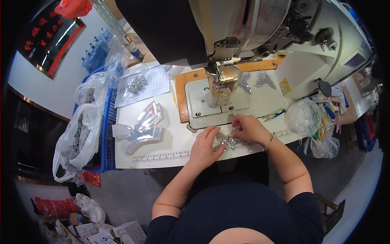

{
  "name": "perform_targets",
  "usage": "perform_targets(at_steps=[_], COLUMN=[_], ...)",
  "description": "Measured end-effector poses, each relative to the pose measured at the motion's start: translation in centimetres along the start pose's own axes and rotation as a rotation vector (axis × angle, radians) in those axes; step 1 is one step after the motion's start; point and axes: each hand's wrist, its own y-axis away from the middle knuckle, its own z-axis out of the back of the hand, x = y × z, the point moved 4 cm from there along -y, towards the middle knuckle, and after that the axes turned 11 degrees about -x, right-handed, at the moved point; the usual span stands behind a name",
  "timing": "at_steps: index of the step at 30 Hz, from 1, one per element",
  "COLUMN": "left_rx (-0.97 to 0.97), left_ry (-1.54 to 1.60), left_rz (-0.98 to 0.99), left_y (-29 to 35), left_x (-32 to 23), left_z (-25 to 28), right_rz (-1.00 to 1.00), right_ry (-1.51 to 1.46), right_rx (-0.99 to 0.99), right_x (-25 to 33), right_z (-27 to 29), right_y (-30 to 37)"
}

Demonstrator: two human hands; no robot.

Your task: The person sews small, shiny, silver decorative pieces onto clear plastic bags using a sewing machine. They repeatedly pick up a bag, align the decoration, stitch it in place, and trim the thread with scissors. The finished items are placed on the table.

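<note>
Between my two hands, at the front edge of the white sewing table (126, 158), lies a clump of small shiny silver ornaments (228, 142). My left hand (204, 149) curls around the clump's left side, thumb and fingers against it. My right hand (250, 129) pinches at the clump's upper right, with thumb and fingertips together; the exact piece in that pinch is too small to make out. Just beyond my hands stands the presser foot area of a sewing machine (221, 87), with a metal plate (199, 99) below it.
Clear plastic pieces (146, 126) lie to the left, and behind them a silver pile (136, 84) on paper (160, 83). Silver-filled bags (65, 150) hang at a blue crate (106, 134). Snips (276, 114) and a plastic-wrapped roll (302, 117) lie right. A ruler strip (162, 156) runs along the front edge.
</note>
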Motion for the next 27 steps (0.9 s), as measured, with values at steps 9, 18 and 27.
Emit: perform_targets(at_steps=[9, 18, 27], left_rx=[-0.056, -0.034, -0.045], left_ry=[-0.256, -0.402, -0.382], left_rz=[-0.322, -0.297, -0.282], left_y=[2.5, 3.4, 3.4], left_x=[-1.5, -1.9, -2.0], left_z=[-0.8, -1.1, -1.2], right_rz=[0.157, 0.422, 0.416], right_ry=[-0.018, 0.152, 0.314], right_rx=[-0.268, -0.325, -0.407], right_x=[1.2, 2.6, 3.2], right_z=[0.1, -1.9, -3.0], right_y=[2.1, 7.1, 8.3])
